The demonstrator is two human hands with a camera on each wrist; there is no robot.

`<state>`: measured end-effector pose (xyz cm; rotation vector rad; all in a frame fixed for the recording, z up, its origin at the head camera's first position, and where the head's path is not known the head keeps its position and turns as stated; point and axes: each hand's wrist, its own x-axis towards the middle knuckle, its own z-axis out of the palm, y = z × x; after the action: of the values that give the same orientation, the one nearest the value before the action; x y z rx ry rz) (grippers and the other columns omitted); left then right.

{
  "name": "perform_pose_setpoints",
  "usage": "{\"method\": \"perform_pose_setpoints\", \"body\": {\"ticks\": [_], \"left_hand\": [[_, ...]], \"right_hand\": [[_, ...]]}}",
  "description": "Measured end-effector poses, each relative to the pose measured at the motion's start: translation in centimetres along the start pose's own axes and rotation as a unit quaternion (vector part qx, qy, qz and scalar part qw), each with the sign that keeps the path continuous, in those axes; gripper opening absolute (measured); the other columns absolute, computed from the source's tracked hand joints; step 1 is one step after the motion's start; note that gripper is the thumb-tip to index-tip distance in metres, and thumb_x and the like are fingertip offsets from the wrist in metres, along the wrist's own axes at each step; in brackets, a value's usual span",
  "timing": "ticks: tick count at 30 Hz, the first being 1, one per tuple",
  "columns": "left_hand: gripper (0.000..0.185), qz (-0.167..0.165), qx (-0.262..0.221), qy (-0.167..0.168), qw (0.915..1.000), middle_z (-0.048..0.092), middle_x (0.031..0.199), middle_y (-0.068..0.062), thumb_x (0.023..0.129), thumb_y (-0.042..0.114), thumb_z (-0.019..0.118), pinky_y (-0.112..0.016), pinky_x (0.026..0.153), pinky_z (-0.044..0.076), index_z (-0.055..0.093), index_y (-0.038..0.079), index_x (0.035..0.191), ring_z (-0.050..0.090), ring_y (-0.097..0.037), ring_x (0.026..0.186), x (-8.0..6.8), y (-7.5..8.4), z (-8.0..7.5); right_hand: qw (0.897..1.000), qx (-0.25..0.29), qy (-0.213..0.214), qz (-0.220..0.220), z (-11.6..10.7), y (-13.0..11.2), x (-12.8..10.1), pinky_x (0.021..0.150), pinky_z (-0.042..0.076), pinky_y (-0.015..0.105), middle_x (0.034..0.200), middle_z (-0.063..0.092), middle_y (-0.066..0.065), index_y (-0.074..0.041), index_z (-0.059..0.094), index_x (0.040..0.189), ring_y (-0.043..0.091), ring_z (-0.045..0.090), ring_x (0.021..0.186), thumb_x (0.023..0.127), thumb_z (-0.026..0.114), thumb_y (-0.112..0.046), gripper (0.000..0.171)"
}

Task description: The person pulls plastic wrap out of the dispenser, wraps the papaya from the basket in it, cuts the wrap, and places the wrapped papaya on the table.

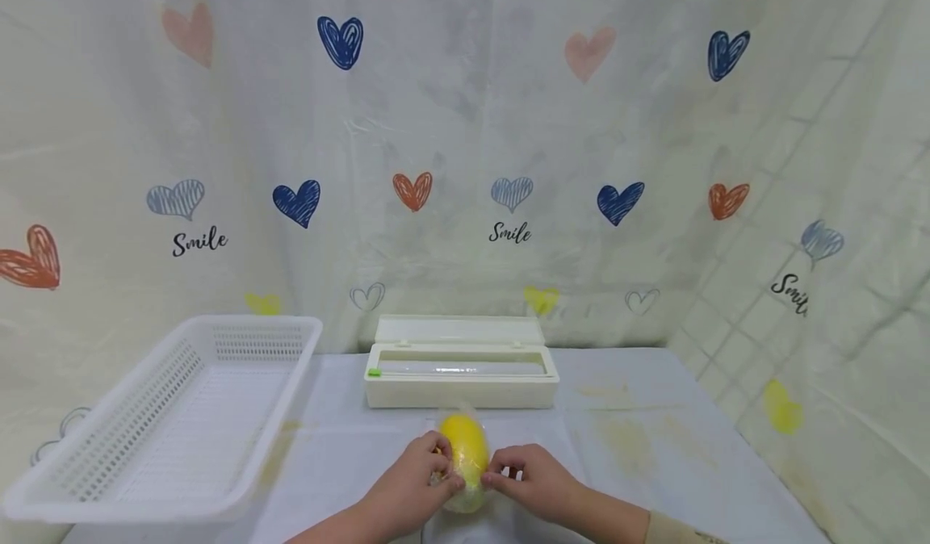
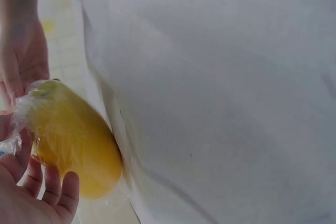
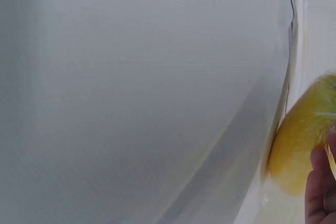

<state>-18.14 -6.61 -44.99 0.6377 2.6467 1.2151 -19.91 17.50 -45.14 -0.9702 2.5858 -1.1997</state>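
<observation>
R-wrist view: film-wrapped yellow oval fruit (image 3: pixel 295 150) & bare R hand (image 3: pixel 324 192) cut off by R edge; L-wrist: bare L hand (image 2: pixel 27 202) cut, btm L.

Beyond the yellow fruit (image 1: pixel 465 439) a white box (image 1: pixel 461 395) blocks passage, but the table (image 1: pixel 654 423) leaves room either side.

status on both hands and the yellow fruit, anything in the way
Left hand and right hand pinching clear film at near end of yellow fruit. Fruit wrapped, film bunched there. Open white box beyond, not blocking.
</observation>
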Motion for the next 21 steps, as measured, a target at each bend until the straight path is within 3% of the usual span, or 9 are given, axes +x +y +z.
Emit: {"method": "perform_pose_setpoints", "body": {"ticks": [9, 15, 21], "left_hand": [[0.029, 0.036, 0.001, 0.010, 0.9993, 0.051, 0.105, 0.012, 0.086, 0.054, 0.071, -0.028, 0.077, 0.048, 0.059, 0.029, 0.097, 0.053, -0.011, 0.096, -0.5, -1.1, -0.5], [0.022, -0.007, -0.008, 0.027, 0.9996, 0.054, 0.094, 0.012, 0.090, 0.048, 0.068, -0.028, 0.069, 0.046, 0.064, 0.027, 0.089, 0.053, -0.009, 0.085, -0.3, -1.3, -0.6], [0.030, -0.066, -0.053, 0.028, 0.9960, 0.055, 0.078, 0.002, 0.089, 0.040, 0.072, -0.028, 0.058, 0.040, 0.062, 0.016, 0.074, 0.050, -0.016, 0.071, 0.3, -1.3, -0.3]], "right_hand": [[1.000, 0.000, 0.006, 0.016, 0.0, 0.1, 0.2, 0.061, 0.045, 0.021, 0.077, 0.064, -0.016, -0.023, 0.070, 0.082, 0.001, 0.052, 0.068, 0.094, 0.068, -0.035, 0.017], [0.998, 0.020, -0.008, 0.054, 0.1, -0.2, 0.5, 0.065, 0.046, 0.022, 0.083, 0.067, -0.015, -0.022, 0.069, 0.084, 0.003, 0.053, 0.073, 0.093, 0.068, -0.035, 0.016], [0.992, 0.075, -0.009, 0.106, 0.4, -0.1, 0.7, 0.065, 0.044, 0.023, 0.081, 0.067, -0.008, -0.017, 0.069, 0.085, 0.009, 0.053, 0.073, 0.094, 0.068, -0.031, 0.017]]}}
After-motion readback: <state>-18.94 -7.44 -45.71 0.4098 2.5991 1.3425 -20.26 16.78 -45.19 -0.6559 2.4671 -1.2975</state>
